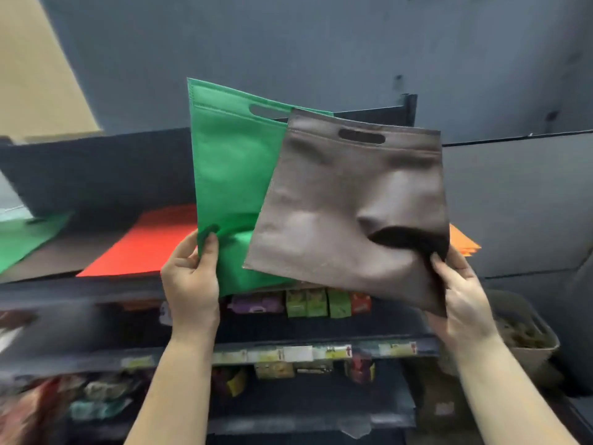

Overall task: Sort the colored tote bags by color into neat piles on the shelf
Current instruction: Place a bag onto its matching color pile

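On the top shelf (96,284) of a shop rack, a green tote lying flat (22,239) sits at far left, with a dark bag (51,258) and then a red tote (144,245) beside it. The left hand (189,277) pinches the bottom corner of a raised green tote bag (231,175) — thumb curled onto its front, handle slot pointing up. Overlapping it, a brown tote bag (346,213) is held up by the right hand (462,297), fingers gripping its bunched lower right corner. Behind that bag, an edge of orange totes (463,242) shows on the shelf. Lower shelves hold blurred packaged goods (317,303) — and price tags (298,353).
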Demonstrator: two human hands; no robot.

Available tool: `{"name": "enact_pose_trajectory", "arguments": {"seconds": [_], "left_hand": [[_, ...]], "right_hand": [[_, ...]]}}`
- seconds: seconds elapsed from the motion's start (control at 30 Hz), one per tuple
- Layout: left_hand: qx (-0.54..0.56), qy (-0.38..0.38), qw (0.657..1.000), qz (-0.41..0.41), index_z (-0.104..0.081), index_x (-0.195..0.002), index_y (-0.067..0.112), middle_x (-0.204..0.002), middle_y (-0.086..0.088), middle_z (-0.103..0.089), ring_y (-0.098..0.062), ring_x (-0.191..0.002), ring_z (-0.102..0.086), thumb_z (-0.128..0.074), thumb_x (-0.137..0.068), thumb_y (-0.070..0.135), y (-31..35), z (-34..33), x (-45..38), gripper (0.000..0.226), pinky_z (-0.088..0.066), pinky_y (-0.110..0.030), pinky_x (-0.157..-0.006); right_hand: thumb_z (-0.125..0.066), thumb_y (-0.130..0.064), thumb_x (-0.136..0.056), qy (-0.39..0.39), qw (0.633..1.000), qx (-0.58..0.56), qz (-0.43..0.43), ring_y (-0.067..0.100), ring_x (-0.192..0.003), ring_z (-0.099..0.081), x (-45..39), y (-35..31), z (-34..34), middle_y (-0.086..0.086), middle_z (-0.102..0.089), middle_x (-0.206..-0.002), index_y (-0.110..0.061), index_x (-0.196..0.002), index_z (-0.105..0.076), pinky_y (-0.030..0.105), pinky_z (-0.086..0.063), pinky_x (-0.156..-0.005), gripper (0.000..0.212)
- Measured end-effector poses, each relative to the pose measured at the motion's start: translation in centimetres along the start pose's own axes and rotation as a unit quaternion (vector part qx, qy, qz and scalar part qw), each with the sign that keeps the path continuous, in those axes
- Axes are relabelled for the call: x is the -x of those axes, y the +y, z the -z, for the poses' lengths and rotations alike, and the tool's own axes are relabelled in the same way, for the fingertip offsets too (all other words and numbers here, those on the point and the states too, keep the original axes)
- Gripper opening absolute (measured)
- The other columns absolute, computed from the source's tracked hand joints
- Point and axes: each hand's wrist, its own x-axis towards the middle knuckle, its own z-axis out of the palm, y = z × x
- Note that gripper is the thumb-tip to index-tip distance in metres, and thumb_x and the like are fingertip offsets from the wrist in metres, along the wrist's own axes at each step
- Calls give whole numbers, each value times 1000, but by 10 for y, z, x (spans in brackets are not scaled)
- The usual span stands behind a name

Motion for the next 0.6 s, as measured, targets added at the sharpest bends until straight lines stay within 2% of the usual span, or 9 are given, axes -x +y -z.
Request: {"name": "enact_pose_trajectory", "arguments": {"seconds": [0.2,0.3,0.37,0.43,0.5,0.6], "left_hand": [[-58,114,991,-35,-75,-89,30,-88,9,-74,-8,-82,-69,-62,-85,26,20,123,-37,14,-55,-24,-74],[-115,166,978,-52,-75,-85,40,-109,-7,-71,-21,-95,-67,-64,-85,30,27,175,-50,15,-52,-37,-85],[-149,196,968,-57,-74,-89,34,-112,-12,-69,-27,-98,-66,-64,-83,38,32,206,-58,13,-52,-44,-87],[-179,224,957,-54,-72,-98,27,-106,-10,-71,-31,-98,-66,-64,-78,46,33,232,-66,29,-52,-51,-88],[-176,247,951,-54,-72,-99,26,-101,-7,-72,-32,-96,-67,-64,-77,46,35,253,-75,31,-52,-53,-87],[-161,274,945,-73,-72,-93,26,-99,-7,-72,-29,-95,-67,-63,-80,37,36,275,-91,19,-56,-37,-79]], "right_hand": [[-51,-13,-88,-100,992,-40,-70,12,-88,-70,5,93,-108,-1,-74,-95,-28,-90,-76,24,-57,-72,30],[-51,-13,-90,-140,984,-48,-102,16,-90,-70,6,132,-150,3,-73,-100,-23,-100,-73,29,-58,-73,26],[-49,-14,-93,-172,975,-45,-131,19,-83,-71,5,154,-175,3,-72,-99,-20,-105,-68,34,-58,-59,23],[-48,-16,-96,-186,971,-8,-150,18,-70,-70,1,175,-197,1,-71,-92,-24,-103,-67,32,-55,-45,22],[-48,-15,-96,-195,968,6,-156,15,-68,-68,-5,195,-219,-1,-71,-89,-26,-100,-70,31,-55,-49,24],[-45,-6,-95,-233,959,-37,-156,11,-81,-69,-19,225,-257,0,-72,-94,-21,-100,-70,22,-56,-69,29]]}}
